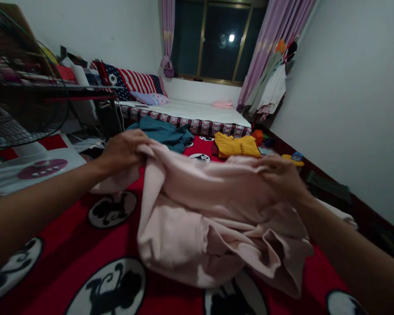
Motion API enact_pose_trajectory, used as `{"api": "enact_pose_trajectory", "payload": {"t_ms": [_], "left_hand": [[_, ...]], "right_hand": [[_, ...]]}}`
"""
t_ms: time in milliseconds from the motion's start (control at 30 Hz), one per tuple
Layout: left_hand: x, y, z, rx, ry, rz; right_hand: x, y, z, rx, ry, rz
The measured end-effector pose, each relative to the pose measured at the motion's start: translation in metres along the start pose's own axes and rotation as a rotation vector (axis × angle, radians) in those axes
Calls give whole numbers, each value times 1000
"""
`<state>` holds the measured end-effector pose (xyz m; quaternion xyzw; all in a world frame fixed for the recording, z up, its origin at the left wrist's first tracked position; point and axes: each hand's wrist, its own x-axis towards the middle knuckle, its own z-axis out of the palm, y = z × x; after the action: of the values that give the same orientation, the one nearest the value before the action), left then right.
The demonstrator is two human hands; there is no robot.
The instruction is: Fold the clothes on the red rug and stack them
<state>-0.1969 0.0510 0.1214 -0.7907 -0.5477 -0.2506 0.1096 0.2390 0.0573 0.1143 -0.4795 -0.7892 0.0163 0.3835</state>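
A pale pink garment point(203, 197) hangs in folds between my two hands, its lower part bunched low over a red blanket point(118, 245) with black-and-white round patterns. My left hand point(126, 151) is closed on the garment's upper left edge, and a flap of the cloth shows below that wrist. At the upper right edge, my right hand point(279, 175) grips the fabric, slightly blurred. Beyond the garment lie a teal garment point(166, 131) and a folded yellow garment point(237, 145).
A fan point(19, 113) and a cluttered desk point(85, 86) stand at the left. Behind is a bed point(197, 111) below the window, with pillows and a folded pink cloth point(222, 104). Clothes point(272, 92) hang at the right, near the wall.
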Motion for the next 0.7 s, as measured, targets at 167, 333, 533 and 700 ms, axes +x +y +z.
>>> {"api": "enact_pose_trajectory", "payload": {"t_ms": [167, 333, 533, 700], "left_hand": [[31, 3, 6, 139, 342, -207], [-12, 51, 31, -103, -52, 200], [-70, 102, 61, -475, -454, 385], [-58, 101, 67, -625, -461, 198]], "right_hand": [[33, 23, -3, -150, 298, 104], [-43, -14, -10, 52, -239, 10], [-105, -27, -23, -74, -775, 92], [-103, -14, -7, -341, -646, 44]]}}
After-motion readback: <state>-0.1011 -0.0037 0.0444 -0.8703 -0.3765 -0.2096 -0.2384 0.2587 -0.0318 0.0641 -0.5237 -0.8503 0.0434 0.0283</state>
